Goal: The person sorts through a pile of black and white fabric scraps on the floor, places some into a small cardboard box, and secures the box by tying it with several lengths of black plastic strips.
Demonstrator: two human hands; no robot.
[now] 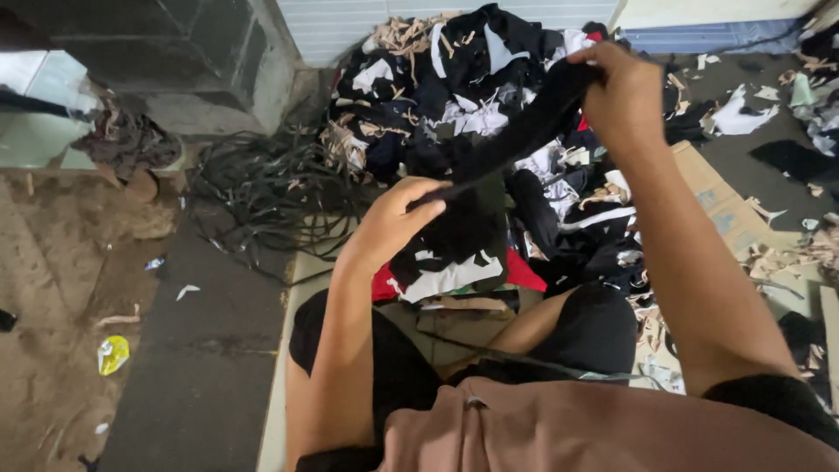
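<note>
A seated person stretches a strip of black fabric [524,122] taut between both hands, the right hand [625,92] raised with fingers curled closed over the upper end, the left hand [398,214] lower, thumb and fingers pinching the bottom end. Held apart like this, the strip hangs clear of the heap and runs straight, seemingly so that it can be looked over along its length. It stays above the pile of black, white and red cloth scraps [476,166] heaped on the floor just beyond the person's crossed legs. A flattened cardboard sheet [721,205] lies at the pile's right edge; a tangle of dark strips [262,188] spreads at its left. The concrete floor [197,350] is littered with offcuts and a yellow wrapper [112,354].
</note>
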